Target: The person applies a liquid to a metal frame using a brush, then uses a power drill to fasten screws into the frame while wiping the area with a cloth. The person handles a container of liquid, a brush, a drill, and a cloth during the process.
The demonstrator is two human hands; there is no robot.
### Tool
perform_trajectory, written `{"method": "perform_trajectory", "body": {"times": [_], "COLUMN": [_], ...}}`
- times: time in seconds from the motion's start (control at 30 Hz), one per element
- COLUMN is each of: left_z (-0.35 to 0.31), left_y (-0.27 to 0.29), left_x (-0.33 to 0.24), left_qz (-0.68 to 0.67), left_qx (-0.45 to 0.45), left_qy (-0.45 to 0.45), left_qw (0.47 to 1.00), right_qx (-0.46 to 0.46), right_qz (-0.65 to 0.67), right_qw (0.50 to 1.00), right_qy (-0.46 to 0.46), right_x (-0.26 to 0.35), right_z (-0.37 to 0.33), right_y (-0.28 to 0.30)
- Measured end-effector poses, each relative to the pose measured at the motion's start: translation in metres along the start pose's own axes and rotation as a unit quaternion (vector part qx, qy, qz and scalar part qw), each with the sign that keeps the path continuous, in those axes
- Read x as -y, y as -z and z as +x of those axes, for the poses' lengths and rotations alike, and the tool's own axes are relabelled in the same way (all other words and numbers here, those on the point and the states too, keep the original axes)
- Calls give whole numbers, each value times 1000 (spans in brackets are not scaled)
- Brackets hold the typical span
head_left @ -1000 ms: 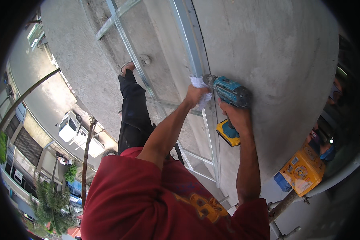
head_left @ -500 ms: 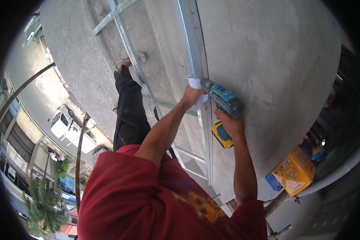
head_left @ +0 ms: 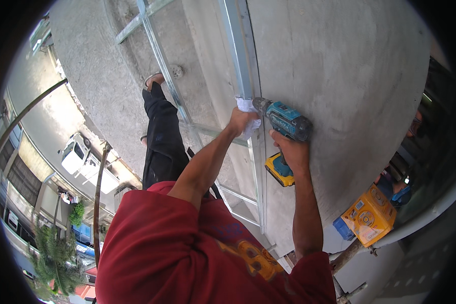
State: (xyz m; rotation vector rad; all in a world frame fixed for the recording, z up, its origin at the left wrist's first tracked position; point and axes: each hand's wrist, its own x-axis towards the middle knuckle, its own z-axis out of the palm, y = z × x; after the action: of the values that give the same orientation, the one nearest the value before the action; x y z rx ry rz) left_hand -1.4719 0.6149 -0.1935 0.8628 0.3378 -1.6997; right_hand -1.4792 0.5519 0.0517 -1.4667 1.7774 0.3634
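Note:
My right hand is closed round the handle of a teal and black cordless drill with a yellow and black battery at its base. The drill's chuck points left toward a metal stud along the grey board's edge. Just left of the chuck, my left hand grips a crumpled white cloth against the stud. Its fingertips are partly hidden by the cloth. Whether the drill's tip touches the stud cannot be made out.
A large grey board spans the right side. Thinner metal framing runs at the left over concrete. At lower right an orange box rests beside a pole. Far below left lie a street and a white truck.
The drill has tilted slightly, its rear end rising a little in my right hand. My left hand stays on the cloth. The whole view has shifted slightly.

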Motion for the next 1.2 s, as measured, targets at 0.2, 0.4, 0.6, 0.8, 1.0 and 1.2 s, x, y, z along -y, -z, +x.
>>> {"method": "perform_trajectory", "body": {"times": [0.2, 0.4, 0.6, 0.8, 1.0, 1.2], "left_z": [-4, -7, -3, -2, 3, 0], "left_y": [2, -3, 2, 0, 3, 3], "left_x": [3, -1, 4, 6, 10, 6], "left_qz": [-20, -23, -26, -31, -24, -22], "left_qx": [14, -10, 1, 1, 12, 1], "left_qy": [-7, 2, -6, -17, -14, 8], "left_qw": [1000, 1000, 1000, 999, 1000, 1000], "right_qx": [-125, -89, 57, 32, 63, 62], "right_qz": [45, 34, 57, 4, 10, -31], "right_qw": [983, 977, 996, 999, 998, 997], "right_qy": [124, 193, 34, 44, 18, 20], "right_x": [-10, -30, -18, -27, -21, -17], "right_z": [-5, 1, 3, 3, 6, 9], "right_y": [-14, -16, -7, -12, -4, -2]}}
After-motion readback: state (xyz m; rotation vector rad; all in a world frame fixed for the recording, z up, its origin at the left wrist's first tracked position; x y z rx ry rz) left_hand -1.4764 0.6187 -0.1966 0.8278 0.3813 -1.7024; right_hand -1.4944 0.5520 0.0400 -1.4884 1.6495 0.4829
